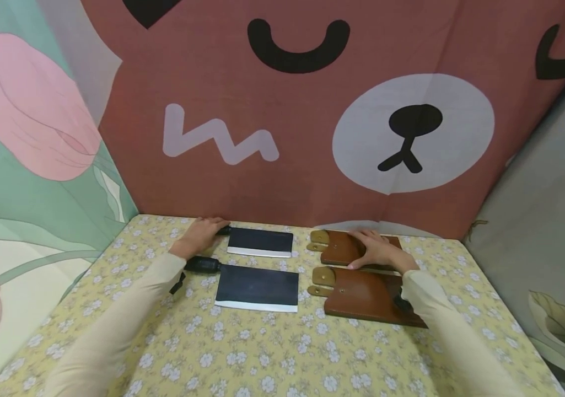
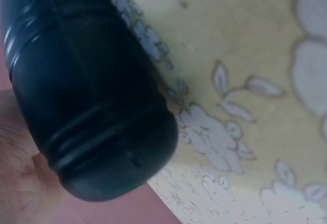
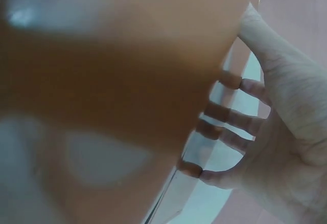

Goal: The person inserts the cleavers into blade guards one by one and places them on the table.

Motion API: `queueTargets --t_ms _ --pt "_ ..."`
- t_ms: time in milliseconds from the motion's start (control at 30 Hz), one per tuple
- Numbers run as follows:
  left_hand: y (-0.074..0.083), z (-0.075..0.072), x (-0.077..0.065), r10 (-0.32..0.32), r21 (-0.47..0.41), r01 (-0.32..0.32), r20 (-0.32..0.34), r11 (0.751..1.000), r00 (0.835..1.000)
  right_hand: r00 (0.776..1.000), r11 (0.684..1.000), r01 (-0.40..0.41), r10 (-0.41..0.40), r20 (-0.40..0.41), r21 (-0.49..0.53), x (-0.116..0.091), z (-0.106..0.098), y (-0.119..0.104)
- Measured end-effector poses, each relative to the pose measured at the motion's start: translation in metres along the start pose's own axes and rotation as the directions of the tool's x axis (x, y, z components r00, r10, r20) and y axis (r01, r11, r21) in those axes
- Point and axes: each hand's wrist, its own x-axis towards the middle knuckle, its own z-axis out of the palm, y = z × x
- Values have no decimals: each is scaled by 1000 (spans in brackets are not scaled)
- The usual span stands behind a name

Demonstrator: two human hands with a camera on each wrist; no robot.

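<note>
Far cleaver (image 1: 259, 242): flat on the worktop (image 1: 242, 358), near its back edge; bare blade.
Left hand (image 1: 202, 232): gripping the far cleaver by its handle; underside of the grip hidden.
Far sheath (image 1: 339, 246): right of the far cleaver, gap between.
Right hand (image 1: 375, 248): holding the far sheath across its width, thumb at the near side, fingers over the far side. Hands well apart.
Cleaver risk: left wrist is close by the near cleaver (image 1: 257, 288); a careless pull back could knock its handle and swing the blade. Lifting by the handle alone could let the heavy-looking far blade dip.
Sheath risk: uneven squeeze might skid the far sheath into the near sheath (image 1: 361, 295), just beside it.
Cleaver pointing: long axes left-right, handles left, bright cutting edges toward the person.
Sheath pointing: long axes also left-right, strap ends left, facing the blades; near one slants, right end closer.
Behind: bear-face cloth (image 1: 203, 184).
</note>
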Motion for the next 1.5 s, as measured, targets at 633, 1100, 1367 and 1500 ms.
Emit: queueTargets --t_ms 633,1100,1367,1500 --pt "-1 0 10 -38 -54 38 -9 998 999 999 999 47 -47 18 -14 -2 -5 2" --pt "-2 0 6 -22 -38 23 26 999 999 995 996 89 -88 -44 12 -1 3 2" --pt "0 2 5 -37 -101 33 -39 994 999 998 998 61 -61 2 18 0 0 -2" --pt "4 -2 8 -57 -119 52 -45 992 997 999 999 48 -48 12 -1 0 0 -3"
